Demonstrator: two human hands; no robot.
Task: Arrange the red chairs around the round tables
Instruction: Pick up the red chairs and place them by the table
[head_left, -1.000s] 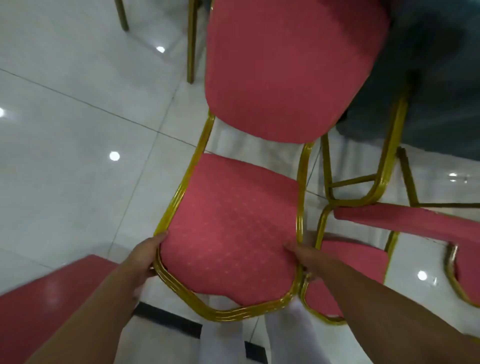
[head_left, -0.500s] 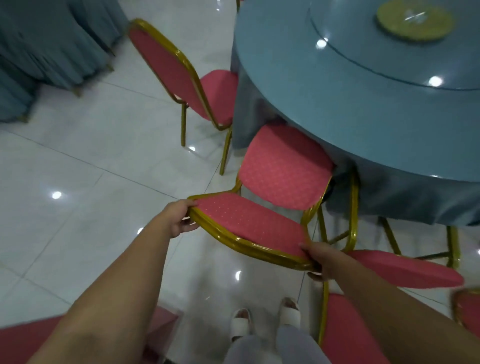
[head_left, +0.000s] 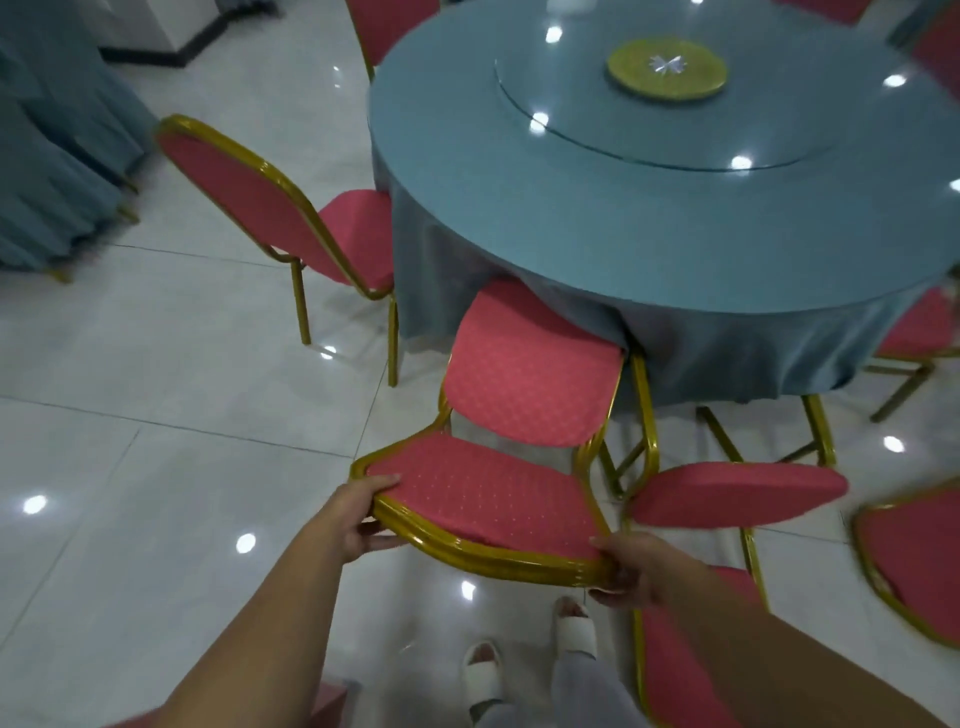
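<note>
Presently: one red chair in both hands, its seat at the table's edge

1. White sandals (head_left: 483, 670), nearest, standing on glossy pale floor tiles (head_left: 156, 389).
2. Left hand (head_left: 358, 519): grips the gold rail at the left top corner of a backrest, with digits above and below it.
3. Right hand (head_left: 631, 569): fingers are wrapped round the right top corner of the same rail.
4. Held chair (head_left: 488, 493): red dotted fabric in a gold tubular frame. The backrest leans toward the person and the seat's far edge is tucked under the hanging tablecloth. Whether its legs touch the floor cannot be told.
5. Side chair (head_left: 737, 491): just beside the held chair on the right, with its seat turned edge-on, short of the table.
6. Stray chair (head_left: 914, 561): at the right border, blurred, well apart from the table.
7. Placed chair (head_left: 270, 208): to the left, with its seat against the tablecloth.
8. Round table (head_left: 649, 249): covered in blue-grey cloth, with a glass turntable (head_left: 779, 150) and a yellow disc (head_left: 666, 69) on top.
9. Second draped table (head_left: 52, 156): far left.

Progress, by judgement: about midway. The placed chair looks finished and the held chair nearly so. The side chair and stray chair appear still to need setting in place.
</note>
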